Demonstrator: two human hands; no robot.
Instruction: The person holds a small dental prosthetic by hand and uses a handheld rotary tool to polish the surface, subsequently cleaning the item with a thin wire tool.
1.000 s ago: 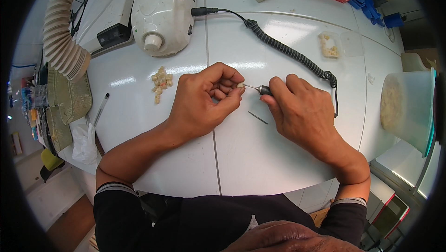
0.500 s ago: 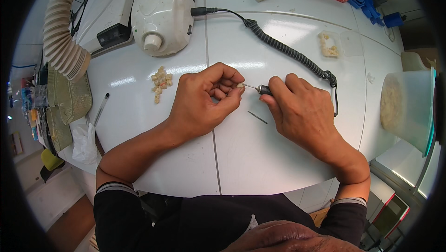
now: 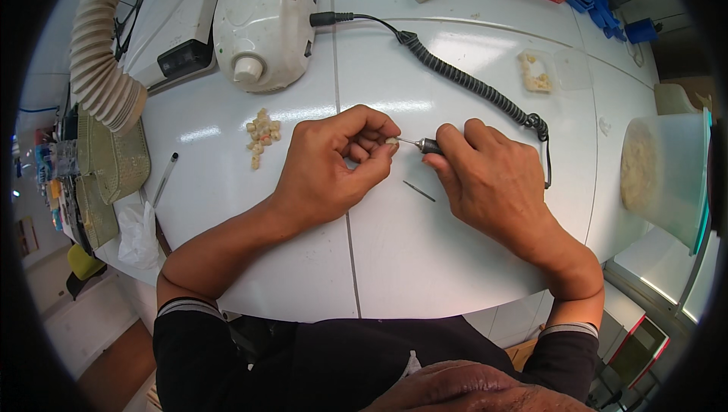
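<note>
Small cream-coloured piece (image 3: 391,141) sat in the pinch of your left hand (image 3: 334,161), its thumb and fingertips closed on it so that only a sliver showed and its full shape could not be made out. With the clock centred on that piece and twelve pointing away from you, your right hand (image 3: 494,175) lay between three and four, wrapped around a dark handpiece (image 3: 430,146); only the front end was visible, the rest being covered by your fingers and palm. A thin bit (image 3: 409,142) ran from its nose toward nine o'clock up to the piece, too fine to tell whether the two touched.

At five o'clock a loose thin rod (image 3: 418,190) lay on the white table (image 3: 455,275). Similar pieces made up a small pile (image 3: 262,131) at nine, overlapping too much to count. A coiled black cord (image 3: 485,91) stretched between one and two from a white control box (image 3: 262,25), but its far end dropped behind your right hand, hiding any join. The ribbed hose (image 3: 102,55), between nine and ten, was cut off by the upper edge. At three, the cloudy wall of a big tub (image 3: 682,177) blurred its pale contents
</note>
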